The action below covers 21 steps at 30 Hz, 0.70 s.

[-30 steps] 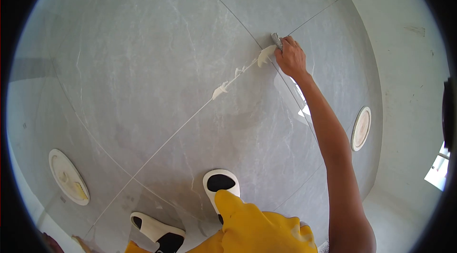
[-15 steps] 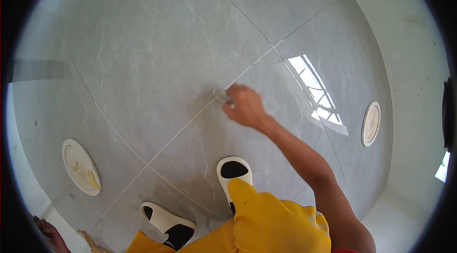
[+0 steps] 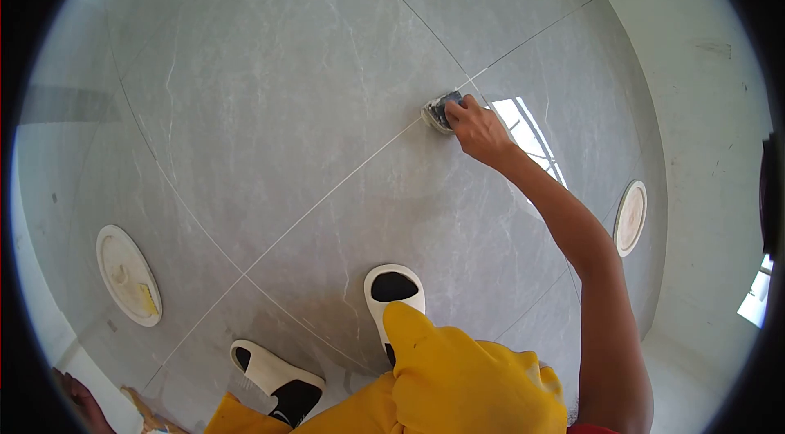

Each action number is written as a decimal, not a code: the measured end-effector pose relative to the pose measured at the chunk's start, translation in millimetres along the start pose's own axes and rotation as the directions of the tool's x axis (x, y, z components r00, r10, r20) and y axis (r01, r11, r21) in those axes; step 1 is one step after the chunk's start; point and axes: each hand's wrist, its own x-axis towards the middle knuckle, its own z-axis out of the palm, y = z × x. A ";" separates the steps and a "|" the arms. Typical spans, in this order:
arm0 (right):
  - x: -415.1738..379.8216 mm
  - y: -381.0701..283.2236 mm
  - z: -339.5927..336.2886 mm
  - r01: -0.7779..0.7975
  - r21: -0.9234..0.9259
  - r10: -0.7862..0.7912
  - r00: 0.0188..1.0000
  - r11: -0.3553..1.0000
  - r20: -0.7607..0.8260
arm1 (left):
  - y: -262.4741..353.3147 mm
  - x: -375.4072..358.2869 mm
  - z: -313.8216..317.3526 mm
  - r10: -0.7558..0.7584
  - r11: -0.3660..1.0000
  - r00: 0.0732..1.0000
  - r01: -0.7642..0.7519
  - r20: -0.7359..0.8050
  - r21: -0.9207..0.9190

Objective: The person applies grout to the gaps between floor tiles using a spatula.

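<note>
My right hand (image 3: pixel 482 131) reaches out over the grey tiled floor (image 3: pixel 270 131), its fingers closed around a small dark block-like pad (image 3: pixel 440 112) smeared with white. The pad is at a white-filled joint line (image 3: pixel 343 181), a little short of where the tile joints cross. My left hand (image 3: pixel 82 403) shows only in part at the lower left edge, dark and blurred, near the base of the wall. Its fingers are mostly hidden.
Round whitish lids lie on the floor, one on the left (image 3: pixel 123 270) with a yellow piece (image 3: pixel 148 298) on it, another on the right (image 3: pixel 630 218). My slippered feet (image 3: pixel 394 291) stand in front. A pale wall (image 3: pixel 695 148) rises on the right. Window light reflects off the tiles.
My right hand has moved away from me and to the right along the joint, carrying the pad toward the tile crossing. The left hand stays at the lower left edge.
</note>
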 end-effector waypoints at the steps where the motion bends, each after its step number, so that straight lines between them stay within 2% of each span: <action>1: -3.4 -0.4 -3.3 0.032 -0.041 -0.029 0.998 0.999 0.058 | 1.1 -4.4 3.2 -0.006 1.000 1.000 0.006 -0.003 -0.006; 4: -1.7 24.8 -12.6 -0.006 0.019 0.004 0.994 1.000 0.113 | -2.9 -4.6 15.1 -0.051 0.997 0.998 0.053 0.026 -0.064; 5: 6.0 28.3 -11.5 -0.131 0.046 0.131 0.991 0.990 0.011 | -6.0 -6.5 21.9 -0.098 0.988 0.994 0.103 0.045 -0.119; 7: 7.3 18.8 -9.1 -0.026 -0.005 0.026 0.999 1.000 0.030 | -21.4 -11.9 42.9 -0.244 0.927 0.961 0.270 0.126 -0.261; 9: -2.0 2.3 -5.3 0.071 -0.028 -0.069 0.995 0.997 0.066 | -33.7 -13.7 79.5 -0.196 0.974 0.967 0.211 0.165 -0.077; 10: -1.3 7.6 -7.9 0.054 -0.002 -0.054 0.996 0.999 0.071 | -40.5 -18.2 89.0 -0.159 0.987 0.968 0.162 0.191 0.001; 12: -2.8 27.9 -12.4 -0.001 0.041 -0.003 0.996 0.999 0.087 | -35.8 -12.6 80.6 -0.012 1.000 0.992 0.011 -0.123 -0.007; 13: 3.3 36.3 -10.5 -0.122 0.075 0.127 0.990 0.990 -0.061 | -32.3 -14.7 67.7 0.067 0.998 0.956 -0.067 -0.287 0.008; 14: 6.9 45.5 0.4 -0.155 0.099 0.172 0.966 0.983 -0.195 | -19.8 -12.6 34.3 -0.184 0.901 0.973 0.112 -0.137 -0.418; 15: 6.7 44.8 13.2 -0.127 0.049 0.133 0.982 0.991 -0.134 | 0.5 -5.3 -13.6 -0.345 0.610 0.933 0.303 0.100 -0.732; 16: 1.1 40.2 21.9 -0.109 0.008 0.109 0.992 0.994 -0.069 | 14.9 6.7 -34.7 -0.385 0.191 0.842 0.473 0.377 -0.860; 17: -0.9 41.2 19.1 -0.073 0.023 0.073 0.997 0.997 -0.024 | 6.1 -1.1 -6.2 -0.344 0.566 0.895 0.440 0.285 -0.697; 18: -0.6 50.8 9.3 -0.034 0.024 0.034 0.999 0.999 0.006 | -25.1 -16.6 57.9 -0.249 0.844 0.943 0.324 0.221 -0.428; 19: -8.2 58.5 1.1 -0.016 0.029 0.015 0.999 0.999 0.048 | -42.1 -15.9 94.8 -0.148 0.982 0.968 0.169 0.205 -0.086; 21: 0.9 79.0 7.0 -0.159 0.024 0.161 0.980 0.987 -0.119 | -34.2 -10.4 78.7 -0.040 0.998 0.997 0.037 -0.063 -0.041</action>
